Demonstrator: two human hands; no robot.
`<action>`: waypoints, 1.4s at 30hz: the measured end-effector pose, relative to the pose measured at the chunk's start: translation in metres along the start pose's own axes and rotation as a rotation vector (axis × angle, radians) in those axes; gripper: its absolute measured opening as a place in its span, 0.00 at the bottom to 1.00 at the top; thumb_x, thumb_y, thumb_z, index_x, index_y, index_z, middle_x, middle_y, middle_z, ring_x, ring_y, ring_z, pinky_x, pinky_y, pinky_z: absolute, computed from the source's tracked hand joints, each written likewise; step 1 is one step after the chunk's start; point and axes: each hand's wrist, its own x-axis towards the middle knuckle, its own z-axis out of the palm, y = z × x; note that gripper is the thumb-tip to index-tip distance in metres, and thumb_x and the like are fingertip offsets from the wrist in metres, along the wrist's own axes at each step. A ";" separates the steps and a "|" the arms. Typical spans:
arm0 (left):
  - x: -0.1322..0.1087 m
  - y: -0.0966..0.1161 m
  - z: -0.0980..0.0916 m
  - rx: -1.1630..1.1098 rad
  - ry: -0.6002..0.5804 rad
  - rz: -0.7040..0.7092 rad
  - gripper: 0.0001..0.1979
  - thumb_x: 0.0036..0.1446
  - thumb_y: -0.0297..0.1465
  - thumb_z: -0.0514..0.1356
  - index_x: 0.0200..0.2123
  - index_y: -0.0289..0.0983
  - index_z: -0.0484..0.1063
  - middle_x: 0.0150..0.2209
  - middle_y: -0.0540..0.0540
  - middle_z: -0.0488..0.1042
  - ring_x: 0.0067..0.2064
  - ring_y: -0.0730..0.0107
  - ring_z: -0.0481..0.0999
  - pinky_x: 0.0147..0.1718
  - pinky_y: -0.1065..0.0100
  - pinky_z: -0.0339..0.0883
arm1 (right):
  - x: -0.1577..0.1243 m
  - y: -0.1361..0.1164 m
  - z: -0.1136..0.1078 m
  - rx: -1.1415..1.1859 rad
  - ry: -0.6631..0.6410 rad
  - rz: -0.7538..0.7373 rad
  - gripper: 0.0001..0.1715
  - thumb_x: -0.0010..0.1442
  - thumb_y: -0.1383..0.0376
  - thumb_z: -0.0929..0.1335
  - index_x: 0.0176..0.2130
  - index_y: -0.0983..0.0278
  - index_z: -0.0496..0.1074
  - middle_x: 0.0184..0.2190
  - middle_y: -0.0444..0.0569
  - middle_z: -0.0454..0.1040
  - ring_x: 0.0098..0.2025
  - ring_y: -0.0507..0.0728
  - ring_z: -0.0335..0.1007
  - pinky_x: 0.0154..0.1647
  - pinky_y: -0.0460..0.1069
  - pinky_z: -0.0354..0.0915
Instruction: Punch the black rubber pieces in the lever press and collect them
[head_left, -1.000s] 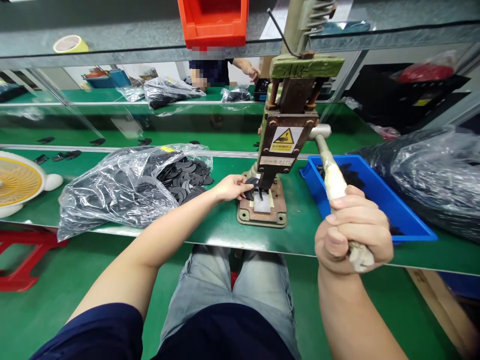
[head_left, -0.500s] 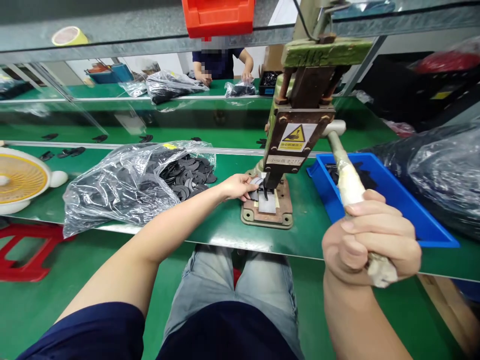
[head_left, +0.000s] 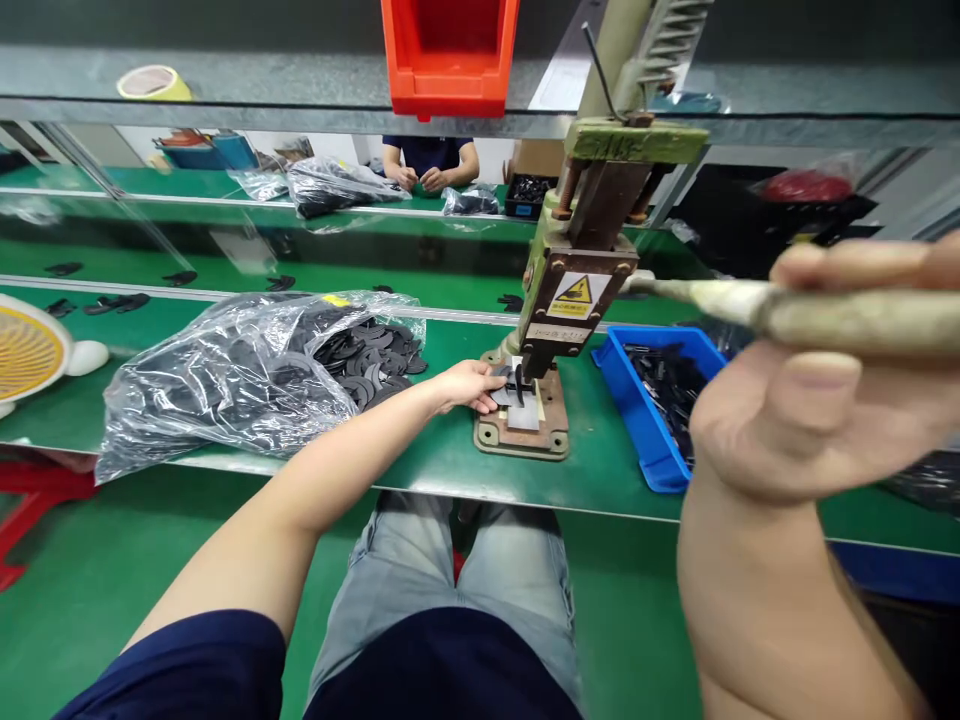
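My left hand pinches a flat, dark curved piece at the foot of a green, rusty hand press. The piece lies over the press base, under the ram, beside a pale metal plate. A narrow black strip stands upright against the piece. My right hand, large and blurred near the camera, is around the press lever, its fingers over the top and thumb below. The lever sticks out nearly level to the right.
A clear plastic bag spills dark curved pieces left of the press. To its right is a blue bin of black parts. An orange bin hangs above. A fan stands far left. Across the bench a person works.
My right hand has swung the lever up from a downward slant to nearly level. My left hand stays at the press base with the piece. The view has shifted slightly.
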 end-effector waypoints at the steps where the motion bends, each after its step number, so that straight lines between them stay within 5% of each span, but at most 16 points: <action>1: -0.006 -0.001 -0.001 -0.024 0.015 0.038 0.16 0.62 0.36 0.70 0.32 0.35 0.66 0.24 0.47 0.78 0.21 0.74 0.78 0.21 0.77 0.72 | 0.008 0.000 -0.002 -0.007 -0.031 0.018 0.36 0.56 0.37 0.70 0.58 0.47 0.65 0.63 0.44 0.64 0.59 0.58 0.72 0.64 0.60 0.70; 5: -0.047 -0.001 -0.010 -0.057 0.016 0.187 0.20 0.59 0.40 0.72 0.31 0.36 0.65 0.23 0.47 0.78 0.23 0.71 0.80 0.21 0.76 0.73 | -0.016 0.015 -0.010 0.011 -0.093 0.058 0.34 0.60 0.51 0.73 0.62 0.51 0.65 0.66 0.49 0.63 0.65 0.60 0.68 0.68 0.60 0.68; 7: -0.073 0.000 -0.011 -0.053 -0.036 0.242 0.22 0.58 0.43 0.72 0.32 0.36 0.65 0.22 0.47 0.78 0.23 0.69 0.80 0.21 0.75 0.73 | -0.060 0.024 -0.010 0.088 -0.235 0.266 0.33 0.58 0.54 0.75 0.60 0.50 0.66 0.58 0.48 0.71 0.58 0.55 0.73 0.66 0.58 0.70; 11: -0.113 -0.002 -0.001 -0.032 -0.102 0.306 0.24 0.56 0.47 0.72 0.32 0.36 0.65 0.22 0.48 0.78 0.21 0.70 0.79 0.21 0.74 0.73 | -0.156 0.024 -0.001 0.163 -0.614 0.553 0.24 0.57 0.54 0.76 0.50 0.60 0.75 0.41 0.52 0.81 0.40 0.56 0.80 0.43 0.54 0.79; 15: -0.127 -0.010 0.012 0.013 -0.123 0.304 0.24 0.55 0.48 0.72 0.30 0.36 0.64 0.21 0.50 0.76 0.21 0.71 0.79 0.20 0.75 0.72 | -0.199 0.010 0.012 0.188 -0.582 0.629 0.15 0.62 0.53 0.72 0.42 0.60 0.74 0.36 0.48 0.80 0.36 0.53 0.78 0.37 0.49 0.76; 23: -0.125 -0.014 0.016 -0.053 -0.239 0.182 0.26 0.52 0.50 0.73 0.31 0.36 0.66 0.21 0.49 0.76 0.21 0.70 0.78 0.20 0.74 0.72 | -0.201 0.004 0.004 0.108 -0.602 0.574 0.11 0.65 0.56 0.70 0.42 0.61 0.74 0.35 0.47 0.78 0.35 0.52 0.75 0.37 0.49 0.74; 29: -0.119 -0.018 0.012 0.110 -0.165 0.198 0.23 0.56 0.48 0.71 0.31 0.37 0.65 0.22 0.49 0.74 0.22 0.70 0.78 0.21 0.73 0.70 | -0.186 0.007 -0.012 -0.025 -0.744 0.423 0.12 0.64 0.58 0.70 0.47 0.58 0.76 0.41 0.50 0.81 0.42 0.56 0.78 0.47 0.54 0.77; 31: -0.123 -0.019 0.011 0.188 -0.072 0.268 0.20 0.59 0.46 0.69 0.35 0.37 0.68 0.25 0.49 0.75 0.24 0.71 0.77 0.23 0.72 0.69 | -0.180 0.007 -0.016 -0.062 -0.777 0.364 0.12 0.64 0.58 0.70 0.47 0.57 0.76 0.42 0.50 0.81 0.43 0.57 0.79 0.49 0.55 0.77; 35: -0.137 -0.017 0.016 0.499 0.252 0.647 0.14 0.61 0.43 0.67 0.39 0.38 0.74 0.37 0.47 0.74 0.36 0.69 0.74 0.36 0.68 0.70 | -0.176 0.004 -0.020 -0.100 -0.793 0.271 0.10 0.64 0.60 0.69 0.46 0.56 0.76 0.42 0.50 0.81 0.43 0.57 0.79 0.47 0.55 0.76; 38: -0.140 -0.017 0.024 0.668 0.207 0.745 0.17 0.65 0.41 0.63 0.28 0.37 0.74 0.33 0.47 0.70 0.38 0.68 0.71 0.39 0.67 0.66 | -0.177 0.003 -0.019 -0.098 -0.790 0.219 0.10 0.63 0.63 0.70 0.46 0.56 0.75 0.41 0.49 0.81 0.43 0.57 0.78 0.47 0.55 0.75; 42: -0.131 -0.019 0.032 0.606 0.169 0.609 0.22 0.66 0.41 0.61 0.22 0.37 0.69 0.30 0.49 0.66 0.31 0.72 0.66 0.31 0.68 0.59 | -0.179 0.001 -0.018 -0.088 -0.776 0.188 0.11 0.63 0.66 0.69 0.46 0.56 0.75 0.41 0.48 0.81 0.43 0.56 0.78 0.47 0.54 0.75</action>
